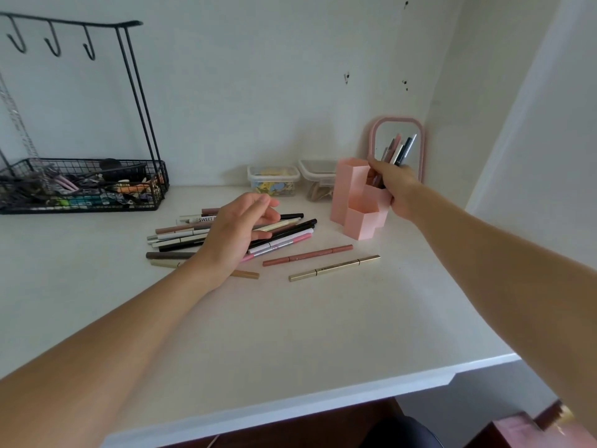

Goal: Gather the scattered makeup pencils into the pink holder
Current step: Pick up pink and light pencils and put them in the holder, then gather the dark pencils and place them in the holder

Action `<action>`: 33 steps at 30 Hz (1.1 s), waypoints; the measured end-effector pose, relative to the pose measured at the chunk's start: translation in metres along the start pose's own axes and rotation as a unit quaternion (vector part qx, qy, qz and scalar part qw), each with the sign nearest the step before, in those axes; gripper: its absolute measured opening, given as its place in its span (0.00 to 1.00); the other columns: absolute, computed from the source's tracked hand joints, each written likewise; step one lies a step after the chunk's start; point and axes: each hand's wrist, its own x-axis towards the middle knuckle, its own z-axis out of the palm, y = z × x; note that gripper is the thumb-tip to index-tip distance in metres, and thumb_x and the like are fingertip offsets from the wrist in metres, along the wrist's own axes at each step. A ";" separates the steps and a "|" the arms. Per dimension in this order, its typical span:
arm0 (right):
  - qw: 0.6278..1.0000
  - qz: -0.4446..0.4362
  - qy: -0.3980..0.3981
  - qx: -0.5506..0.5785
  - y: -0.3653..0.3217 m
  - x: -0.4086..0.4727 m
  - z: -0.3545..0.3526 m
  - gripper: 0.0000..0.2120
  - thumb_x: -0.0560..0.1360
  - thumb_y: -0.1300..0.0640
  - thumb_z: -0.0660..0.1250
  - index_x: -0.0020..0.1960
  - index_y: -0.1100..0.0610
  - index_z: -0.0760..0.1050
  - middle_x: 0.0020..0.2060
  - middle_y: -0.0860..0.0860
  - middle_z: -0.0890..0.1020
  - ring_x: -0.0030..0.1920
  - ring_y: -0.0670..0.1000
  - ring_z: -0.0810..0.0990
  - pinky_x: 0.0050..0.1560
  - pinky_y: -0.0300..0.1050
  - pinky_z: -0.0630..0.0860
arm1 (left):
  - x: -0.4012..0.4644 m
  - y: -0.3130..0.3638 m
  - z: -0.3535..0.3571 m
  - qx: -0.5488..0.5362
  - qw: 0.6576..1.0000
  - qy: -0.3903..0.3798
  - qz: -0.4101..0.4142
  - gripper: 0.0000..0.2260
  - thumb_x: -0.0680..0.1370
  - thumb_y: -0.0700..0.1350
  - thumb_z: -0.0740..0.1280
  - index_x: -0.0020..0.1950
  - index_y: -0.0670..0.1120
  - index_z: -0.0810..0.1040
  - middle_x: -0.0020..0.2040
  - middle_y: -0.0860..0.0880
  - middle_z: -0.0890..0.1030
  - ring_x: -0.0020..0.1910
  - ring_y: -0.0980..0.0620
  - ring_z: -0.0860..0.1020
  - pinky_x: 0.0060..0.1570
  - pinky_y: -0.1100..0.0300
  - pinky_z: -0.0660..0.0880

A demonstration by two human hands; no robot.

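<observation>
nearest me on the white desk [290, 334] lie a gold pencil [334, 268] and a rose-brown pencil [307, 255], apart from the main pile of pencils [200, 236]. my left hand [235, 234] hovers over that pile, fingers relaxed and spread, gripping nothing. farther back, my right hand [392, 185] grips a bunch of pencils [399, 150], lower ends at the pink holder [358, 202], in front of a pink mirror [397, 137].

White pencil [202, 219] label: "SWEET", rest hidden.
</observation>
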 end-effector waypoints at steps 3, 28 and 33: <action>0.998 0.009 -0.030 0.052 0.009 0.001 -0.004 0.10 0.75 0.51 0.73 0.47 0.57 0.78 0.35 0.50 0.83 0.34 0.49 0.82 0.36 0.42 0.80 | 0.000 0.000 0.001 -0.004 1.000 0.006 -0.001 0.12 0.85 0.49 0.60 0.57 0.45 0.80 0.51 0.42 0.82 0.55 0.50 0.83 0.50 0.57 0.80; 0.870 -0.343 -0.255 -0.248 -0.036 -0.114 0.075 0.02 0.72 0.62 0.72 0.44 0.56 0.82 0.39 0.49 0.84 0.36 0.42 0.80 0.40 0.35 0.76 | 0.006 0.002 -0.026 0.321 0.938 0.056 0.117 0.05 0.76 0.39 0.70 0.47 0.47 0.84 0.41 0.55 0.83 0.39 0.58 0.79 0.38 0.75 0.70; 0.700 -0.320 -0.360 -0.527 0.002 -0.101 0.119 0.05 0.73 0.60 0.74 0.48 0.54 0.83 0.46 0.46 0.84 0.39 0.36 0.76 0.42 0.32 0.70 | 0.010 -0.001 -0.055 0.392 0.913 0.089 0.070 0.06 0.75 0.41 0.69 0.48 0.51 0.83 0.44 0.55 0.82 0.44 0.54 0.79 0.43 0.62 0.74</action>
